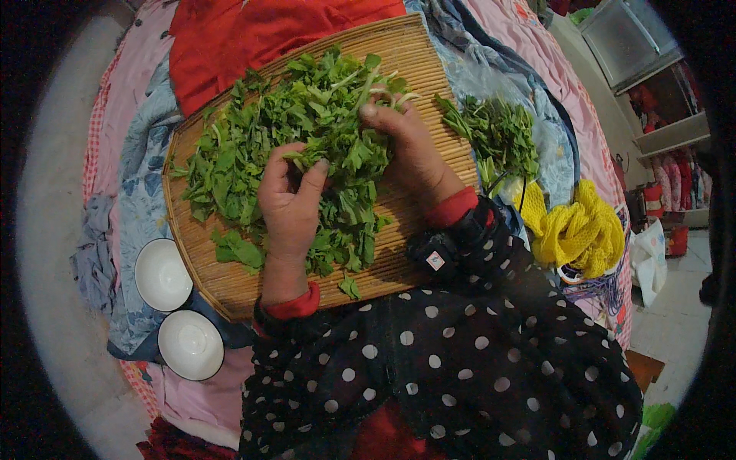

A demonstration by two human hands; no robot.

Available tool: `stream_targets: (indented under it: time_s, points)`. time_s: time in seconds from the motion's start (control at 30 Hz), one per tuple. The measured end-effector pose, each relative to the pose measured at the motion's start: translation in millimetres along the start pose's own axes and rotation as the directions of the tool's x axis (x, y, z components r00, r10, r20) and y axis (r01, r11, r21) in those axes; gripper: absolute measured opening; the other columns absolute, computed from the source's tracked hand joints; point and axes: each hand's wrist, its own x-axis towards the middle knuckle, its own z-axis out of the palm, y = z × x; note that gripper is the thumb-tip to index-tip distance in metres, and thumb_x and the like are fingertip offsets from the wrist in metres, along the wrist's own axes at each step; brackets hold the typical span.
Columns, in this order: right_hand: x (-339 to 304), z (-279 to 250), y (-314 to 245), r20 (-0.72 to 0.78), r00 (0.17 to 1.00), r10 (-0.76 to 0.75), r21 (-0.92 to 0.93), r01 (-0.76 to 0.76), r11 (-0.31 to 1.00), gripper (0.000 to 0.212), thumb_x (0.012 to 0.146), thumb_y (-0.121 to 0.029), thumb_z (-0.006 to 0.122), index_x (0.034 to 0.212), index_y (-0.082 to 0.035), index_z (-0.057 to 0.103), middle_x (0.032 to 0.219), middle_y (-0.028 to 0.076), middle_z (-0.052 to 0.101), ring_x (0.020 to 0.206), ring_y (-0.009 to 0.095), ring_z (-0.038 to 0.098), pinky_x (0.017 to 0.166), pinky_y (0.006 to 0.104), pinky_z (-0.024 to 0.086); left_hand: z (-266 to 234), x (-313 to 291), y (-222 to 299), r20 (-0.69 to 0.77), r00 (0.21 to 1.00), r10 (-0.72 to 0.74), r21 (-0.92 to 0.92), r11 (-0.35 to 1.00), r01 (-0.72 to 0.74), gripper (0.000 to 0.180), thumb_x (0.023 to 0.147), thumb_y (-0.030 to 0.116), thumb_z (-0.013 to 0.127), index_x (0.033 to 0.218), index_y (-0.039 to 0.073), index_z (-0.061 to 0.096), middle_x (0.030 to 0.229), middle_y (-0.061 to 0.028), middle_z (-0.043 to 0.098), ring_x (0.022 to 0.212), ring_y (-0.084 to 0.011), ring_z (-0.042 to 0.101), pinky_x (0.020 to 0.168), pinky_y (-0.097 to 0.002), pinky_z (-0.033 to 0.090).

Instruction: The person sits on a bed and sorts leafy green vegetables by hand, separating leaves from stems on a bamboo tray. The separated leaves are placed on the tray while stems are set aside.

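A heap of leafy greens (245,153) covers much of a woven bamboo mat (429,69) in front of me. My left hand (290,188) is over the middle of the heap, thumb and fingers pinched on a leafy stem. To its right, my right hand (402,138) is closed around pale stems of a sprig of greens (368,88), with its fingers curled at the upper right of the heap. Leaves hang between the two hands. One loose leaf (349,287) lies apart near the mat's front edge.
A second bunch of greens (502,138) lies right of the mat, beside clear plastic (521,73). Two white bowls (163,274) stand at the left. A yellow mesh bag (586,234) lies at the right. Red cloth (253,38) is spread beyond the mat.
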Motion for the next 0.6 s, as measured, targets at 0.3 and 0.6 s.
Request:
stream_targets:
  time_s: [0.3,0.6]
  points:
    - [6.7,-6.6,-5.0,0.056,0.998,0.009,-0.020,-0.008,1.000,0.026,0.076,-0.022,0.056,0.093,-0.002,0.054,0.080,0.006,0.058,0.069,0.015,0.059,0.064,0.0286,0.051,1.2,0.6,1.8,-0.069,0.997,-0.026,0.012,1.000,0.027,0.020,0.083,0.003,0.058,0.102,0.001,0.049,0.083,-0.0010,0.054,0.073,-0.0071,0.051,0.063,-0.0209,0.043]
    - [-0.1,-6.4,-2.3,0.029,0.993,0.110,-0.192,-0.102,0.976,0.027,0.072,-0.012,0.056,0.098,-0.005,0.052,0.084,0.004,0.055,0.075,0.012,0.052,0.070,0.0250,0.045,1.8,0.4,1.9,-0.084,0.996,0.037,0.046,0.998,-0.033,0.020,0.083,0.003,0.058,0.101,0.001,0.049,0.087,-0.0007,0.053,0.076,-0.0066,0.050,0.067,-0.0201,0.042]
